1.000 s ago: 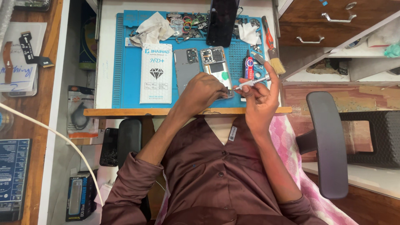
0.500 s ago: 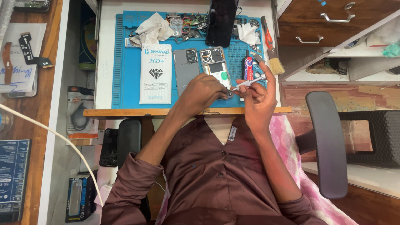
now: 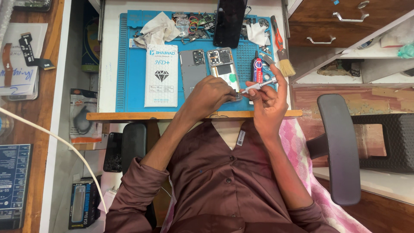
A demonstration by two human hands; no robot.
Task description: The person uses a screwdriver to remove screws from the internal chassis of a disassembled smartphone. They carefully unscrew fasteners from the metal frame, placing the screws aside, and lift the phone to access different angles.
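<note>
On the mat [image 3: 129, 86], the flat packet [image 3: 161, 75] lies at the left; just right of it sit the back cover [image 3: 192, 69] and then the opened phone [image 3: 222, 69] — side by side. The left hand [image 3: 211, 95] rests on the phone's near end, the right hand [image 3: 267, 101] just beside it, holding a screwdriver [image 3: 258, 86]. Behind them stands a dark phone [image 3: 229, 21]; the brush [image 3: 282, 54] lies at the mat's right edge

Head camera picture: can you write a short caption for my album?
At a blue mat, the left hand steadies an opened phone while the right hand holds a slim silver tool.
</note>
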